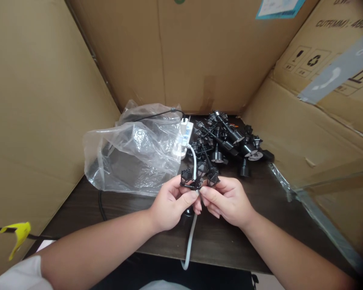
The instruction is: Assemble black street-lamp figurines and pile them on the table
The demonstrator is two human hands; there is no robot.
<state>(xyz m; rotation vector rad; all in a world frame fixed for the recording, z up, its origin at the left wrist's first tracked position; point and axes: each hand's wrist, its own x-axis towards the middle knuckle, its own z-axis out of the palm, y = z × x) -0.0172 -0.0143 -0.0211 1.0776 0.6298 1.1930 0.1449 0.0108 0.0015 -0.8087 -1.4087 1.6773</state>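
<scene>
My left hand [171, 203] and my right hand [226, 201] meet in front of me, fingers pinched together on a small black plastic lantern-shaped fitting [198, 179]. A white cable [195, 163] runs up between my hands and also hangs below them, looping down past the table edge. It rises from a white power strip [184, 135]. Beyond my hands lies a heap of similar black plastic fittings [226, 139], some with long stems. My fingers hide part of the held fitting.
A crumpled clear plastic bag [130, 155] with something dark inside lies left of the strip on a dark wooden table [220, 229]. Cardboard panels [193, 52] wall in the back and sides. A black cord [101, 205] lies on the table at left.
</scene>
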